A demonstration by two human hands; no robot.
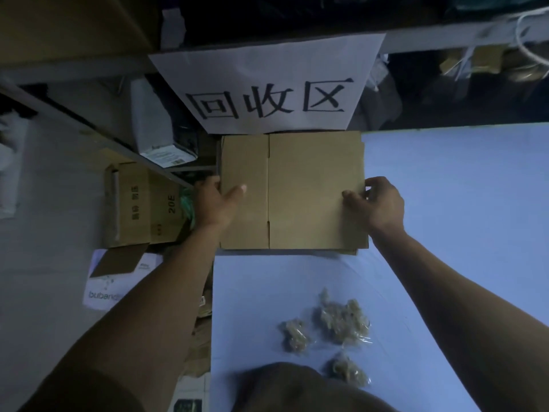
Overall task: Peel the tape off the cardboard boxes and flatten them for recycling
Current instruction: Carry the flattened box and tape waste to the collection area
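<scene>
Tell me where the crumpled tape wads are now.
In the head view, three crumpled tape wads lie on the blue table, right of centre, nearer the person than the flattened cardboard box.

Dim, bluish cast overall; soft throughout; upper shelves [297, 13] nearly black; wide-angle bending at edges; no glare; faint shadows only.
</scene>
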